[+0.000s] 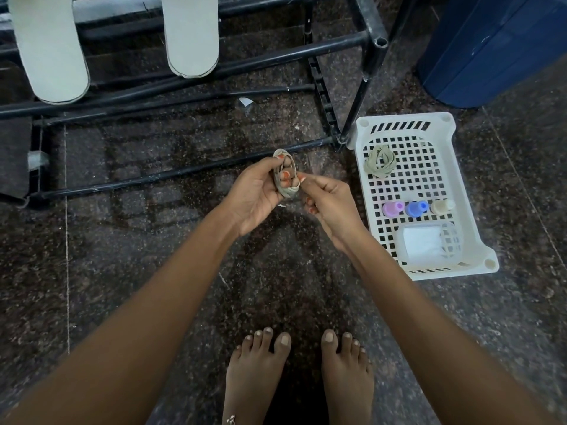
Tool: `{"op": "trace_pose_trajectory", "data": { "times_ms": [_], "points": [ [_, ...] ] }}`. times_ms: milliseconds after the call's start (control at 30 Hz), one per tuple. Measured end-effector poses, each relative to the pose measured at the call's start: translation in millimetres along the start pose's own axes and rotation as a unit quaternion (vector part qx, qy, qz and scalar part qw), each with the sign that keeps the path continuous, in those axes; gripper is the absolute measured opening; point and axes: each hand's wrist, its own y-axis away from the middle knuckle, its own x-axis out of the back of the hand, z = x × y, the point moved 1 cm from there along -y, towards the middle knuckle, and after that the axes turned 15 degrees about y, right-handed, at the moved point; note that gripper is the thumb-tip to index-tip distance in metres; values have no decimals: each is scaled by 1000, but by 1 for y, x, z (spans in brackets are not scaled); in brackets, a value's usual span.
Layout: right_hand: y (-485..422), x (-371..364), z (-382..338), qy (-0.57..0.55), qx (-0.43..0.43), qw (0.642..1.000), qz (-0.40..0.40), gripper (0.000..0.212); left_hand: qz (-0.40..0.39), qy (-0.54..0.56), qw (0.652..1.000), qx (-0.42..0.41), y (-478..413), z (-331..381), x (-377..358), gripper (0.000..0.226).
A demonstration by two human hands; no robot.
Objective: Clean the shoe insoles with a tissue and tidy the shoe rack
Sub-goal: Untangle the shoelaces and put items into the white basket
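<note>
My left hand (254, 194) holds a coiled grey shoelace (287, 176), which is wound around its fingers. My right hand (328, 200) pinches the lace's end at the coil's right side. Both hands hover over the floor in front of the black shoe rack (190, 173). Two pale insoles lean on the rack's upper bars, one at the left (49, 47) and one at the middle (191, 35). A second coiled shoelace (379, 162) lies in the white basket (478, 250) to my right.
The basket also holds three small bottles, pink (392, 208), blue (416, 208) and cream (441, 206), and a clear box of white tissue (426, 242). A blue bin (497, 47) stands at the back right. My bare feet (297, 375) are on the dark granite floor.
</note>
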Motion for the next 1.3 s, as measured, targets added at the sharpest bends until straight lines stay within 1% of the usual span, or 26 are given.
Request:
{"op": "trace_pose_trajectory", "data": {
  "times_ms": [33,133,200,233,300,400,500,567,633,667,700,733,767,800,833,867,900,933,967,1000,1033,1067,1100,1167,1233,1300],
  "points": [
    [0,1,1,-5,-1,1000,-3,21,22,-5,1000,-15,-5,2,0,20],
    [1,2,1,-15,-2,1000,-11,16,3,-56,998,-2,-8,10,6,21],
    [0,2,2,-16,-5,1000,-4,12,20,-74,997,-11,-7,12,10,20],
    [0,2,2,-10,-5,1000,4,11,12,-75,997,-3,-6,12,10,20],
    [1,2,2,-1,-1,1000,15,11,9,-80,997,-9,-6,10,10,18],
    [3,2,0,-19,-1,1000,5,20,8,-115,993,1,-4,9,7,18],
    [3,4,-2,9,20,1000,-3,18,47,-131,989,-40,-3,12,10,19],
    [-1,6,-1,25,21,999,1,10,11,-144,989,-25,0,12,5,19],
    [-2,6,0,33,21,999,12,8,-14,-190,981,-29,3,16,5,19],
    [-3,6,-1,36,25,999,20,9,-56,-203,978,-9,10,16,-3,20],
    [-3,7,-2,34,32,999,27,10,-76,-185,979,27,15,14,-2,20],
    [-3,8,-3,31,42,998,32,11,-80,-186,979,30,16,10,-5,20],
    [-4,10,-4,30,52,998,34,12,-69,-167,983,28,20,4,-7,21],
    [-4,12,-5,34,62,997,35,12,-107,-121,986,30,12,15,-3,24],
    [-5,14,-7,47,74,995,36,12,-136,-52,988,52,-7,35,11,30],
    [-6,15,-8,68,86,993,37,12,-142,7,989,50,-32,76,28,38],
    [-6,17,-9,94,97,990,35,13,-149,67,985,58,-56,129,47,40],
    [-6,18,-10,121,107,986,31,14,-59,48,995,-66,-86,178,60,32],
    [-7,19,-11,148,116,982,27,18,-48,126,988,-79,-107,209,65,36],
    [-8,20,-11,170,125,977,23,21,-78,157,979,-106,-108,220,68,39],
    [-9,21,-11,189,130,973,21,22,-92,146,974,-146,-107,225,67,33],
    [-10,22,-10,205,133,969,21,21,-81,111,975,-176,-109,226,67,24],
    [-11,23,-9,215,133,967,20,20,-71,102,975,-186,-104,221,65,16],
    [-12,25,-9,209,118,971,12,19,-68,123,969,-201,-103,212,58,12],
    [-11,26,-10,176,97,980,3,21,-50,189,968,-159,-107,215,58,14],
    [-10,27,-10,133,72,988,-4,23,-49,259,957,-122,-107,216,57,15]
  ]
}}
